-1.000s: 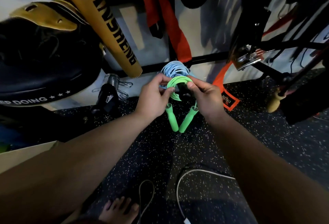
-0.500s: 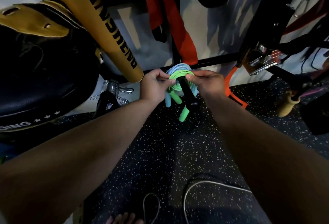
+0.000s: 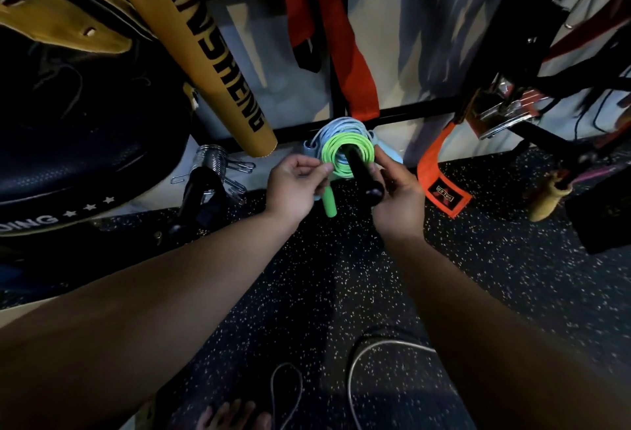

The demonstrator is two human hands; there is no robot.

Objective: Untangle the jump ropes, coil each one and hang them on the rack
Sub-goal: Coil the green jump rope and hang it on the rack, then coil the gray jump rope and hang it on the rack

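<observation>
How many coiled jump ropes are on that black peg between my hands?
2. The green coil is at the front of the black peg; the light blue coil hangs right behind it. More could be hidden behind them.

I note green rope coil (image 3: 345,153) now threaded over black peg (image 3: 362,173), back against blue rope (image 3: 341,127); a second ago it was held free in front. Only one green handle (image 3: 329,202) shows below. Right hand (image 3: 397,197) shifted alongside peg.
</observation>
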